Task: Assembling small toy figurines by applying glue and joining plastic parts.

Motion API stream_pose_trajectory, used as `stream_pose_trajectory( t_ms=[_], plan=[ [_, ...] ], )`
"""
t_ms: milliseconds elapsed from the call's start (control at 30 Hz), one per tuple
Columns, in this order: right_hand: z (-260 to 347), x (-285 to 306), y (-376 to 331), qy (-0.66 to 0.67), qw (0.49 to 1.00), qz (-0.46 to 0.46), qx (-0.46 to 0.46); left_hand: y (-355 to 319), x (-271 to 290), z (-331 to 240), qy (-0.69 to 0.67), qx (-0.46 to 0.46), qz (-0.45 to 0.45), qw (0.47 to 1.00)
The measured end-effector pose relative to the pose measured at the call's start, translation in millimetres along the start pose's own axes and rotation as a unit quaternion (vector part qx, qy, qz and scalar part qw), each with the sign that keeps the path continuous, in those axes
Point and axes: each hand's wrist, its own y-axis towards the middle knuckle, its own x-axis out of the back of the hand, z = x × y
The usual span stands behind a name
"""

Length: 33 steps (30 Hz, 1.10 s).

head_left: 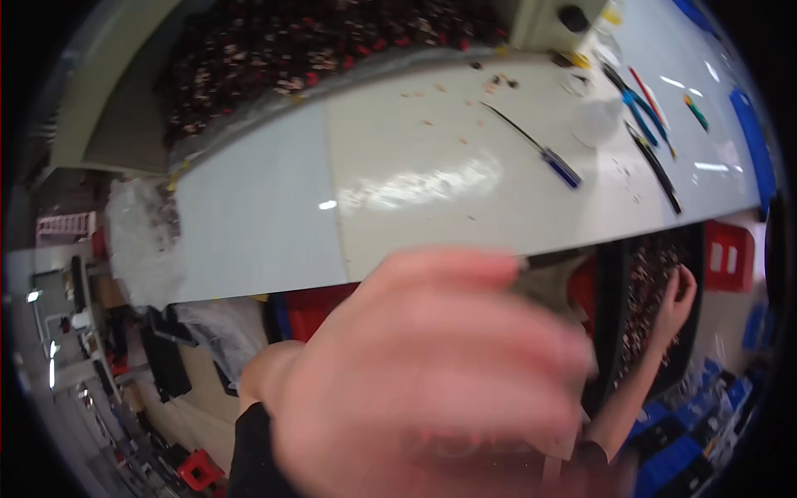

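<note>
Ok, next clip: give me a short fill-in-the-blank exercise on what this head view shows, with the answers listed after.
1. The left hand is close to the camera and looks ____.
2. The right hand reaches into a dark ____ of small parts below the table's edge.
3. The screwdriver on the white table has a ____ handle.
4. The red crate sits to the ____ of the dark bin.

Answers: blurred; bin; blue; right

Left hand [432, 373] blurred, close to camera; right hand [677, 303] reaching into black bin [610, 332] of small parts.
</note>
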Motion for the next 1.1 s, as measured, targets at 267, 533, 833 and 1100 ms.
stream_pose_trajectory(
  t_ms=[267, 533, 833, 1100],
  plan=[
    [220, -78, -3, 0.254, 0.888, 0.187, 0.333, 97, 95, 169, 0.296, -0.002, -0.057, 0.953],
    [244, -127, 0, 0.164, 0.911, 0.132, 0.354, 208, 177, 237, 0.531, -0.018, 0.013, 0.847],
    [235, -125, -5, 0.163, 0.92, 0.113, 0.338, 142, 119, 180, 0.103, 0.075, -0.167, 0.978],
    [226, -90, -37, 0.328, 0.881, 0.219, 0.263, -16, 0, 84, -0.194, 0.191, 0.092, 0.958]
  ],
)
